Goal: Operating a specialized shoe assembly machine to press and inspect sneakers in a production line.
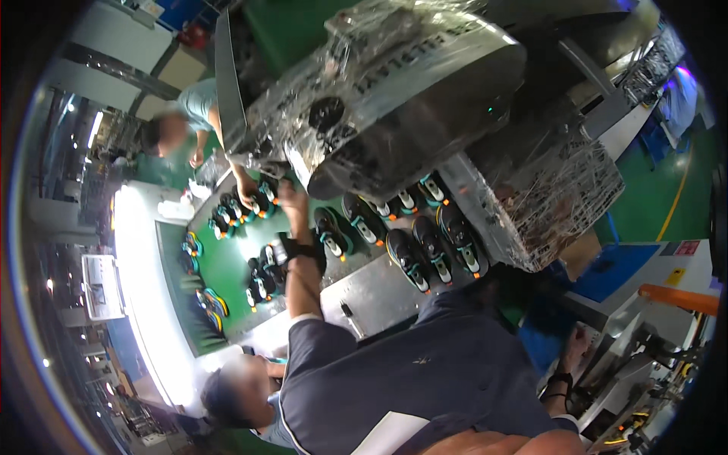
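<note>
My left hand (293, 202) reaches out over the bench, a dark band at its wrist, close under the edge of a plastic-wrapped machine (413, 114). Its fingers are small and blurred, so their closure is unclear. Just right of it lies a black sneaker (331, 232) with teal and orange trim. More such sneakers (409, 258) stand in rows further right, and a dark cluster of sneakers (262, 277) sits left of my forearm. My right hand (576, 347), also with a dark wristband, is far right beside a white and blue machine panel (607, 280); its fingers are hard to make out.
A co-worker in a light shirt (199, 102) leans in from the upper left, one hand (246, 189) among several sneakers. Another person (239, 390) is at lower left. A black pen-like object (351, 318) lies on the metal bench edge (379, 292). A bright light strip (144, 303) runs along the left.
</note>
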`<action>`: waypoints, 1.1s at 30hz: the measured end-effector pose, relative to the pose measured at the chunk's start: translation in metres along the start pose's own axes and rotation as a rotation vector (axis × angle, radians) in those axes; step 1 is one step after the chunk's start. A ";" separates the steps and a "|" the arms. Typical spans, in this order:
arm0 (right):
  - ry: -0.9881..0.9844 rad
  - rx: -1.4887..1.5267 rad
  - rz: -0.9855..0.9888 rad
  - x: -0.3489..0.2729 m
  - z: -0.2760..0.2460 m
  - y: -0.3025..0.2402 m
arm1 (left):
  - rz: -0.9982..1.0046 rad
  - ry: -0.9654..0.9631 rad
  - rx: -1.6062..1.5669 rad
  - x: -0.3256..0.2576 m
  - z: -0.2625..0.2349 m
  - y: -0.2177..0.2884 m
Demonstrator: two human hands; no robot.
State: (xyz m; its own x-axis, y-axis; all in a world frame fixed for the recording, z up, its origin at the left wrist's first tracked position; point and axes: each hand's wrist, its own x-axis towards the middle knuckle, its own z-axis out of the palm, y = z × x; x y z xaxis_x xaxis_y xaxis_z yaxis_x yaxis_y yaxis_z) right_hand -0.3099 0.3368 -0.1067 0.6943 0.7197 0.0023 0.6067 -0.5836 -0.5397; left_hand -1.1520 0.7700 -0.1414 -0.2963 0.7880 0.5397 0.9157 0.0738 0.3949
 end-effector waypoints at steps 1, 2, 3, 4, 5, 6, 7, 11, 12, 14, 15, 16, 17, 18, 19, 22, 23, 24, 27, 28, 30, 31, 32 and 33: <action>0.040 -0.019 0.043 -0.008 -0.007 -0.031 | -0.147 0.042 -0.251 0.060 -0.020 0.054; 0.018 0.018 0.104 -0.008 -0.005 -0.053 | -0.084 0.174 -0.195 0.110 -0.075 0.127; -0.021 0.072 0.141 -0.003 0.003 -0.065 | -0.039 0.332 -0.110 0.162 -0.149 0.200; -0.001 0.137 0.080 0.004 0.022 -0.059 | 0.331 0.386 -0.426 0.203 -0.194 0.227; 0.001 0.162 0.070 0.011 0.032 -0.068 | 0.247 0.454 -0.439 0.232 -0.232 0.279; -0.018 0.191 0.027 0.021 0.040 -0.083 | 0.250 0.349 -0.636 0.256 -0.258 0.307; -0.036 0.220 -0.001 0.028 0.048 -0.094 | 0.294 0.270 -0.679 0.273 -0.274 0.353; 0.001 0.298 -0.021 0.048 0.074 -0.100 | 0.470 -0.150 -0.403 0.342 -0.251 0.469; 0.016 0.304 0.011 0.044 0.077 -0.093 | 0.650 -0.137 -0.198 0.350 -0.226 0.497; -0.038 0.313 0.084 0.032 0.081 -0.074 | 0.777 -0.145 -0.070 0.389 -0.186 0.524; -0.020 0.324 0.129 0.025 0.079 -0.069 | 0.876 -0.140 0.063 0.407 -0.164 0.532; 0.003 0.316 0.130 0.018 0.071 -0.067 | 0.826 -0.217 0.062 0.424 -0.146 0.536; 0.024 0.306 0.134 0.010 0.065 -0.063 | 0.858 -0.266 0.005 0.446 -0.127 0.530; 0.042 0.295 0.223 0.001 0.062 -0.054 | 0.756 -0.450 -0.078 0.458 -0.116 0.528; 0.058 0.283 0.310 -0.009 0.057 -0.047 | 0.846 -0.338 0.019 0.480 -0.101 0.515; 0.040 0.302 0.527 -0.042 0.042 -0.035 | 0.753 -0.343 0.153 0.509 -0.082 0.493; 0.019 0.258 0.601 -0.063 0.050 -0.010 | 0.713 -0.271 0.176 0.503 -0.067 0.498; 0.021 0.247 0.623 -0.084 0.058 0.008 | 0.716 -0.322 0.202 0.502 -0.064 0.508; -0.027 0.167 0.690 -0.127 0.070 0.039 | 0.574 -0.434 0.179 0.491 -0.076 0.536; -0.040 0.109 0.714 -0.131 0.073 0.046 | 0.498 -0.564 -0.032 0.485 -0.078 0.536; -0.065 0.057 0.724 -0.126 0.086 0.061 | 0.385 -0.567 -0.025 0.481 -0.073 0.536; -0.101 0.108 0.727 -0.118 0.091 0.072 | 0.276 -0.574 -0.042 0.477 -0.066 0.535; -0.134 0.160 0.729 -0.113 0.095 0.082 | 0.305 -0.528 -0.062 0.474 -0.062 0.535; -0.146 0.168 0.700 -0.091 0.100 0.083 | 0.372 -0.475 -0.017 0.483 -0.066 0.526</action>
State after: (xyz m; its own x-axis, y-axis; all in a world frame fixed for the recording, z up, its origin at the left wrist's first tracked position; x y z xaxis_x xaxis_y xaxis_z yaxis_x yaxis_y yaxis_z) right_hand -0.3616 0.2607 -0.2359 0.8320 0.2493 -0.4957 -0.0353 -0.8677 -0.4958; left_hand -0.8314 1.1494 0.3766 0.1999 0.9462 0.2544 0.9291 -0.2655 0.2574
